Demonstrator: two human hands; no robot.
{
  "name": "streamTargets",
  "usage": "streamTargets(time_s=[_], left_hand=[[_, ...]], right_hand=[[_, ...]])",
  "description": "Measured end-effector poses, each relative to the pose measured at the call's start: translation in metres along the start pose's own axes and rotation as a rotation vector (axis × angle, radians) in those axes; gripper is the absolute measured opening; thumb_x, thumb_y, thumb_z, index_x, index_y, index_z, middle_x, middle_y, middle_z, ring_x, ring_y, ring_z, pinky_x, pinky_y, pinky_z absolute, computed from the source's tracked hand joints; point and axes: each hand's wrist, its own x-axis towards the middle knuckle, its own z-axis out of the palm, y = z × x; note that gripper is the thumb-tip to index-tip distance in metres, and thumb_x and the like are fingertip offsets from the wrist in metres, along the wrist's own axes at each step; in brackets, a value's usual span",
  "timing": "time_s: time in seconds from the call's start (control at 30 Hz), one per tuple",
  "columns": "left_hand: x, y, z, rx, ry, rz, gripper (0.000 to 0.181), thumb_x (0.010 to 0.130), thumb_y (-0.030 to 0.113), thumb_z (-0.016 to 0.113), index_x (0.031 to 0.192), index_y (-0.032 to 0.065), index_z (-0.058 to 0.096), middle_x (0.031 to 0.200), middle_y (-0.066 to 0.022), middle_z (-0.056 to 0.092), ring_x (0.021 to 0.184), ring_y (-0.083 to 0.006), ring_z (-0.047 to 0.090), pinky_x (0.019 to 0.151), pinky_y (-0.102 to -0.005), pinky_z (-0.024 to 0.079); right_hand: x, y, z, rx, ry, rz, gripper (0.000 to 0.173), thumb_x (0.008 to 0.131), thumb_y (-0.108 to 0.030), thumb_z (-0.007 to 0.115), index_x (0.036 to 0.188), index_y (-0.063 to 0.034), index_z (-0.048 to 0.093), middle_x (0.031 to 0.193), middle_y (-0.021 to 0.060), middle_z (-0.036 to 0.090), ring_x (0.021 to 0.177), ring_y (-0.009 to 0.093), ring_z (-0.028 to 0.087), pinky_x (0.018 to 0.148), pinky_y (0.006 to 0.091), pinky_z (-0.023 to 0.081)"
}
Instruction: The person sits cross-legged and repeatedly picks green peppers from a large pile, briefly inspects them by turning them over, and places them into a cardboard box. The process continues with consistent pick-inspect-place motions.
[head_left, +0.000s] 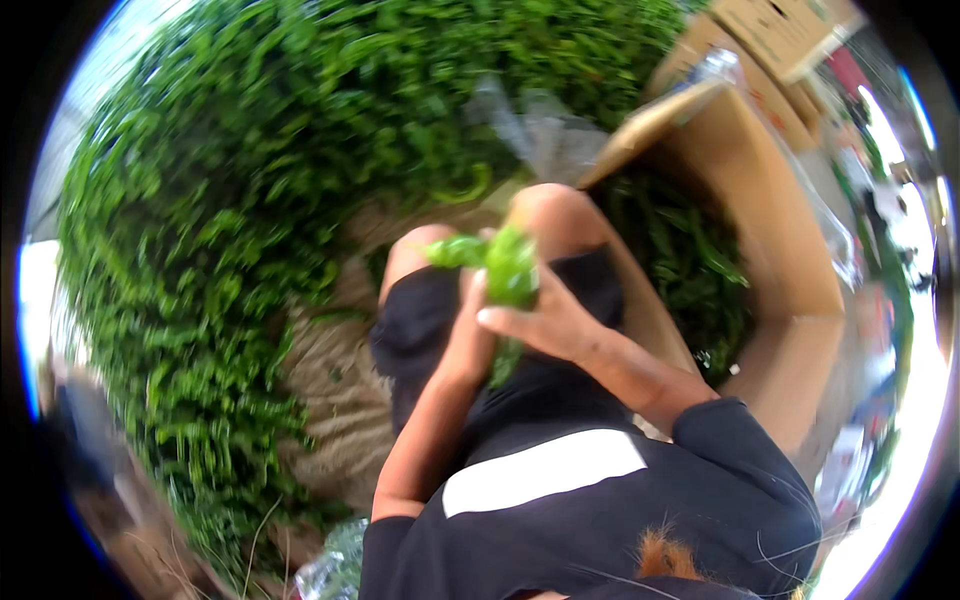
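Observation:
Above my lap, my left hand (474, 330) and my right hand (551, 311) meet around a bunch of green peppers (512, 270). My right hand's fingers wrap its right side, and my left hand touches it from the lower left. One pepper sticks out towards the left, and another green piece hangs below my hands. Motion blur hides the exact finger contacts. A large heap of long green peppers (247, 150) spreads in front of me and to my left. At my right stands an open cardboard box (780, 247) with green peppers (675, 255) inside.
Brown sacking (337, 397) lies on the ground left of my legs. Clear plastic (555, 131) lies between the heap and the box. More cardboard boxes (787, 34) are stacked at the upper right. A clear bag of green produce (337, 559) sits at the bottom left.

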Motion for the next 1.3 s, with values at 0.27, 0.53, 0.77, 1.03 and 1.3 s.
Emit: streamTargets(time_s=[0.27, 0.53, 0.77, 1.03, 1.3], left_hand=[[-0.013, 0.056, -0.024, 0.999, 0.099, 0.589, 0.038, 0.098, 0.024, 0.048, 0.126, 0.0010, 0.058, 0.139, -0.0186, 0.047, 0.131, -0.0286, 0.042, 0.108, -0.0401, 0.032], [-0.032, 0.071, -0.229, 0.817, 0.661, 0.131, 0.040, 0.100, 0.031, 0.047, 0.124, 0.0009, 0.056, 0.124, -0.0123, 0.058, 0.116, -0.0205, 0.052, 0.099, -0.0364, 0.040], [-0.065, -0.017, -0.320, 1.328, 0.666, -0.371, 0.050, 0.097, 0.040, 0.050, 0.128, 0.0001, 0.054, 0.129, -0.0165, 0.055, 0.120, -0.0257, 0.051, 0.100, -0.0398, 0.040], [-0.057, -0.079, -0.340, 1.343, 0.772, -0.393, 0.054, 0.095, 0.044, 0.050, 0.126, 0.0001, 0.055, 0.129, -0.0171, 0.055, 0.119, -0.0275, 0.052, 0.098, -0.0407, 0.041], [-0.017, -0.103, -0.352, 1.400, 0.831, -0.350, 0.058, 0.094, 0.049, 0.051, 0.124, 0.0000, 0.056, 0.129, -0.0177, 0.056, 0.117, -0.0292, 0.053, 0.096, -0.0416, 0.042]], right_hand=[[-0.100, -0.067, -0.147, -0.181, 0.809, 0.060, 0.070, 0.068, -0.005, 0.063, 0.136, -0.0063, 0.045, 0.119, 0.0054, 0.054, 0.089, 0.011, 0.052, 0.081, 0.0269, 0.047], [-0.214, -0.029, -0.251, -1.226, 0.628, 0.653, 0.084, 0.078, -0.033, 0.075, 0.143, 0.0007, 0.034, 0.138, 0.0269, 0.044, 0.131, 0.040, 0.041, 0.109, 0.0440, 0.034], [-0.096, 0.050, -0.281, -1.308, 0.345, 0.840, 0.086, 0.080, -0.047, 0.070, 0.146, -0.0074, 0.031, 0.135, 0.0259, 0.050, 0.122, 0.039, 0.051, 0.101, 0.0455, 0.041], [-0.185, 0.033, -0.264, -1.380, 0.626, 1.151, 0.049, 0.096, -0.042, 0.045, 0.125, -0.0037, 0.051, 0.099, 0.0273, 0.065, 0.097, 0.044, 0.061, 0.086, 0.0534, 0.046], [-0.222, 0.067, -0.334, -1.211, 0.737, 0.706, 0.044, 0.101, -0.032, 0.042, 0.125, 0.0041, 0.052, 0.120, 0.0242, 0.059, 0.113, 0.036, 0.056, 0.095, 0.0440, 0.042]])
